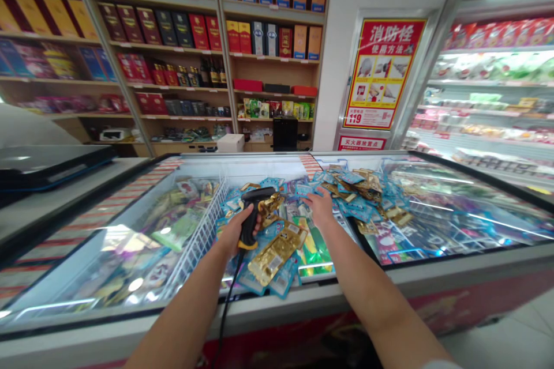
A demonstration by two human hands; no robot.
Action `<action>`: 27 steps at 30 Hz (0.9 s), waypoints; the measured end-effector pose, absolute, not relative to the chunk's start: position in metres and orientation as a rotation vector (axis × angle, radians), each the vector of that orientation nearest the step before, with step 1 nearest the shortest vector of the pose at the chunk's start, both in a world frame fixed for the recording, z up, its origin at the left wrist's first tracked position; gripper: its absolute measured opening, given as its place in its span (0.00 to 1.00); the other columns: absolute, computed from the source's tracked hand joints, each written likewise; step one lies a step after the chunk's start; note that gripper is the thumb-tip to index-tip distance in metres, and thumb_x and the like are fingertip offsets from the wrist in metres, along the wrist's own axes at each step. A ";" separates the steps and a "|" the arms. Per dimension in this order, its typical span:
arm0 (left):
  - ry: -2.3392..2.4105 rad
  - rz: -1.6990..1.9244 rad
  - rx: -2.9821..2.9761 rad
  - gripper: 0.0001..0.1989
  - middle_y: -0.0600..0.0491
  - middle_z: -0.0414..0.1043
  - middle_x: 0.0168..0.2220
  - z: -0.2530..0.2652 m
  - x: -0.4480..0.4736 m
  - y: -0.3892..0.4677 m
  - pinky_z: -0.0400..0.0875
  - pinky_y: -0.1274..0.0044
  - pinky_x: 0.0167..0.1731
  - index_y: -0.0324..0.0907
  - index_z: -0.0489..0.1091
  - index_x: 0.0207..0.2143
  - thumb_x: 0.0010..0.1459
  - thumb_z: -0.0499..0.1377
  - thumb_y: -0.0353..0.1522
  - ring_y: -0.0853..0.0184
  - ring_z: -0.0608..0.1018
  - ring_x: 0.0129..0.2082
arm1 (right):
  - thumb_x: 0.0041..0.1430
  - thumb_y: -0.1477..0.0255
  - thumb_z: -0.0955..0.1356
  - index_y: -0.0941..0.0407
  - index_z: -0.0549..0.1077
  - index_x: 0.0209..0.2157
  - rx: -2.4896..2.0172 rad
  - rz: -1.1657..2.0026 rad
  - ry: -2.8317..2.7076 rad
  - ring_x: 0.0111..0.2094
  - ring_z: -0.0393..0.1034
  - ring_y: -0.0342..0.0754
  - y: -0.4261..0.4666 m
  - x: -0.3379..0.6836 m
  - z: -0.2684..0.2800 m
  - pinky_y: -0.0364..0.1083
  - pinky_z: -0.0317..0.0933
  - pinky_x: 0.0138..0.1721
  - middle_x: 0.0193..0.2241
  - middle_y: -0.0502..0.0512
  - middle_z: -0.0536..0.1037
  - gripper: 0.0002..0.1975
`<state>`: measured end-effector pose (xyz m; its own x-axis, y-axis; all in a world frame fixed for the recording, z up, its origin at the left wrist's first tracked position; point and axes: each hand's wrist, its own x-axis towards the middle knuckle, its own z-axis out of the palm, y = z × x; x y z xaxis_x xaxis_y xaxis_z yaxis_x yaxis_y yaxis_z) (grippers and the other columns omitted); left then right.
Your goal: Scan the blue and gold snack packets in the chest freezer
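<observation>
My left hand (241,226) is wrapped round the grip of a black and yellow barcode scanner (250,229), its head pointing right. Beneath it lies a heap of blue packets (283,281) with gold packets among them. One large gold packet (277,253) rests label side up on top of that heap. To the right, my right hand (320,206) has its fingers closed at the edge of a light-blue packet (304,189). Beside that hand, a second pile of blue and gold packets (359,187) sits on the glass lid; some packets overlap.
The packets lie on a chest freezer with glass lids (142,230); a white wire basket (203,230) shows inside. The scanner's cable (228,305) hangs over the front edge. Shelves of boxes (173,29) stand behind, a refrigerated display (497,92) at right, a black device (52,164) at left.
</observation>
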<state>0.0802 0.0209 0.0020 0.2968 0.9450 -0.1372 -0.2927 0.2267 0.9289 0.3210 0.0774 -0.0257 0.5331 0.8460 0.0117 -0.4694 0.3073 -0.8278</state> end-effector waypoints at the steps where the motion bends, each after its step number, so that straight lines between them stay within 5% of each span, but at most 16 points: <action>1: 0.860 1.013 0.950 0.20 0.53 0.67 0.19 0.003 0.080 0.021 0.60 0.84 0.14 0.35 0.69 0.26 0.54 0.60 0.46 0.75 0.67 0.16 | 0.35 0.78 0.72 0.54 0.64 0.35 -0.861 0.917 -0.450 0.25 0.72 0.44 0.079 0.325 -0.024 0.48 0.72 0.34 0.21 0.41 0.69 0.22; 10: 0.848 1.040 0.908 0.19 0.53 0.67 0.20 0.007 0.082 0.017 0.60 0.83 0.14 0.36 0.69 0.28 0.52 0.62 0.45 0.74 0.67 0.16 | 0.38 0.77 0.73 0.54 0.66 0.24 -0.908 0.780 -0.284 0.28 0.73 0.47 0.084 0.349 -0.022 0.50 0.74 0.35 0.18 0.46 0.69 0.12; 20: 0.811 1.018 0.868 0.19 0.53 0.66 0.20 0.003 0.078 0.022 0.61 0.84 0.15 0.35 0.70 0.27 0.56 0.59 0.44 0.75 0.67 0.16 | 0.35 0.73 0.74 0.58 0.76 0.34 -1.221 0.534 -0.409 0.34 0.75 0.53 0.087 0.350 -0.031 0.50 0.70 0.34 0.27 0.54 0.78 0.18; 27: 0.721 1.093 0.751 0.13 0.53 0.69 0.23 0.004 0.077 0.023 0.63 0.84 0.15 0.36 0.69 0.30 0.58 0.58 0.39 0.75 0.69 0.18 | 0.45 0.65 0.70 0.60 0.77 0.38 -1.423 0.467 -0.543 0.27 0.71 0.52 0.078 0.363 -0.026 0.48 0.64 0.29 0.23 0.55 0.77 0.18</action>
<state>0.0768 0.0226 0.0041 0.2937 0.9458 -0.1389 -0.4994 0.2757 0.8214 0.3626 0.0781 -0.0262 0.7936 0.6040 0.0734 0.0184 0.0968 -0.9951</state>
